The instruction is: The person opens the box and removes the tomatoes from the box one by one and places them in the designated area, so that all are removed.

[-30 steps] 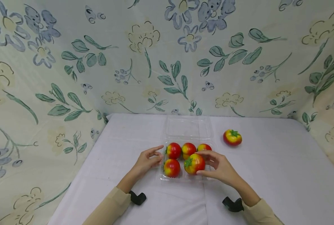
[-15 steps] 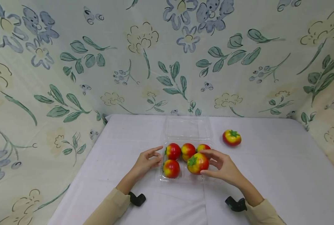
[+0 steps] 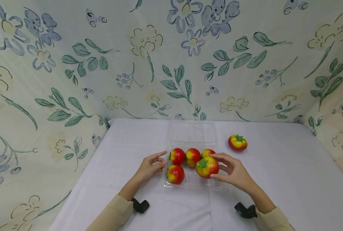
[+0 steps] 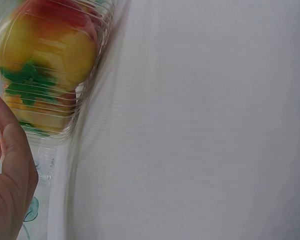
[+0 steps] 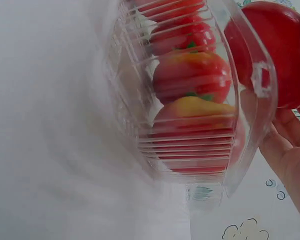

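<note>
A clear plastic clamshell box [image 3: 190, 183] lies with its lid [image 3: 192, 133] folded back. Red-and-yellow tomatoes fill its back row, and another tomato [image 3: 175, 174] sits at front left. My right hand [image 3: 233, 171] grips a tomato [image 3: 207, 167] between thumb and fingers, above the front right part of the box. That tomato's green leafy top faces up and left. In the right wrist view, the held tomato [image 5: 277, 52] shows beyond the box rim. At the box's left wall is my left hand [image 3: 150, 168], fingers loosely bent and holding nothing; contact with the wall is unclear.
One more tomato [image 3: 237, 142] rests on the white cloth to the right of the lid. Floral fabric [image 3: 148, 64] hangs behind and at the sides of the table [image 3: 275, 166]. A black wrist mount [image 3: 141, 205] sticks out from each sleeve.
My right hand has carried the tomato a little to the right over the box, uncovering more of the front middle. The left hand stays at the box's left side.
</note>
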A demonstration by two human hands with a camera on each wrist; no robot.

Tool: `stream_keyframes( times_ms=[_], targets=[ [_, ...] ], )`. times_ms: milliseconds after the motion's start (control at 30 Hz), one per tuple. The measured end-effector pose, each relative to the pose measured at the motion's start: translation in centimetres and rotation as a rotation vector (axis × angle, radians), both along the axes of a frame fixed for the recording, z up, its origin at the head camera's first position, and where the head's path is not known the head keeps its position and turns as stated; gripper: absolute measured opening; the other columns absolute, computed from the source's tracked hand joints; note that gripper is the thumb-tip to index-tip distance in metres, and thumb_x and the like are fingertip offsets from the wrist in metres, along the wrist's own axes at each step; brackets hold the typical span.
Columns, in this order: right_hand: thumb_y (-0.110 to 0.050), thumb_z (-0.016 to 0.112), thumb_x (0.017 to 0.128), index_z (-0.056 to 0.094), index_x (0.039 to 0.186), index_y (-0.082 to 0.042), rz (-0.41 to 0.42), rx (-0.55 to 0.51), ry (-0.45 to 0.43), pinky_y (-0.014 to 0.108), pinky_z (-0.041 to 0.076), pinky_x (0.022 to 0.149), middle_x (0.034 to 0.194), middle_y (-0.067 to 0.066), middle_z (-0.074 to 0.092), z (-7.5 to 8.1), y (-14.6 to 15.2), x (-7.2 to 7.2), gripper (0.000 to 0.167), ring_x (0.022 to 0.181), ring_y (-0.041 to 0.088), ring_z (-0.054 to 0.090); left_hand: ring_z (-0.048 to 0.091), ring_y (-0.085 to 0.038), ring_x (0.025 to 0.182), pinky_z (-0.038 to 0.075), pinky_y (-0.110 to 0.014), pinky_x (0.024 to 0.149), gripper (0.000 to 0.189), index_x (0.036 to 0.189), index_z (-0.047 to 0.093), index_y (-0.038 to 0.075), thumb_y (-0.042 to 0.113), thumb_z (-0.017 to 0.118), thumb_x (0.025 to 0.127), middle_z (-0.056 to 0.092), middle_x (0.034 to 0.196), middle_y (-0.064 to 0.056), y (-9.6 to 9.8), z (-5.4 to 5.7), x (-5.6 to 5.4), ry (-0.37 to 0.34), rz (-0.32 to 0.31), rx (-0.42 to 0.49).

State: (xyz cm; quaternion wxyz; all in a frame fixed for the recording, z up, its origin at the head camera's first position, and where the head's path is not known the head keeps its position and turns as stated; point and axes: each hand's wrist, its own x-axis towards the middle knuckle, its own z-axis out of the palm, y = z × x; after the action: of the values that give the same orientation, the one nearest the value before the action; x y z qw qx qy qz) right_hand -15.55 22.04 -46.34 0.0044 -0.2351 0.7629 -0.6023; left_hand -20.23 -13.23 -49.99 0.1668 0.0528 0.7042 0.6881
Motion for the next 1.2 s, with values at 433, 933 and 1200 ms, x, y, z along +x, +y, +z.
stream_keyframes(
  times_ms=[433,933,1200],
  targets=[
    [0.001,0.082,0.08,0.056,0.132,0.001,-0.063,0.018,0.027,0.021,0.052,0.091,0.131,0.021,0.057,0.4,0.9,0.2,0.058,0.116,0.005,0.056,0.065,-0.016,0.077,0.058,-0.026,0.078,0.05,0.142,0.056,0.008,0.012,0.07,0.094,0.061,0.1,-0.01,-0.1,0.0,0.1,-0.003,-0.001,0.007],
    [0.004,0.08,0.08,0.055,0.132,0.003,-0.128,0.027,0.052,0.018,0.051,0.09,0.131,0.024,0.056,0.8,2.4,0.3,0.058,0.115,0.003,0.056,0.064,-0.017,0.077,0.058,-0.026,0.078,0.051,0.143,0.055,0.007,0.013,0.07,0.094,0.061,0.1,-0.01,0.0,-0.2,0.0,0.001,-0.004,-0.011],
    [0.003,0.081,0.08,0.055,0.132,0.004,-0.178,0.055,0.058,0.016,0.05,0.09,0.131,0.025,0.055,0.5,3.2,0.2,0.057,0.115,0.0,0.055,0.065,-0.018,0.078,0.058,-0.029,0.08,0.05,0.143,0.055,0.008,0.012,0.07,0.094,0.061,0.1,-0.009,0.0,0.0,0.0,0.003,-0.001,-0.003]
  ],
)
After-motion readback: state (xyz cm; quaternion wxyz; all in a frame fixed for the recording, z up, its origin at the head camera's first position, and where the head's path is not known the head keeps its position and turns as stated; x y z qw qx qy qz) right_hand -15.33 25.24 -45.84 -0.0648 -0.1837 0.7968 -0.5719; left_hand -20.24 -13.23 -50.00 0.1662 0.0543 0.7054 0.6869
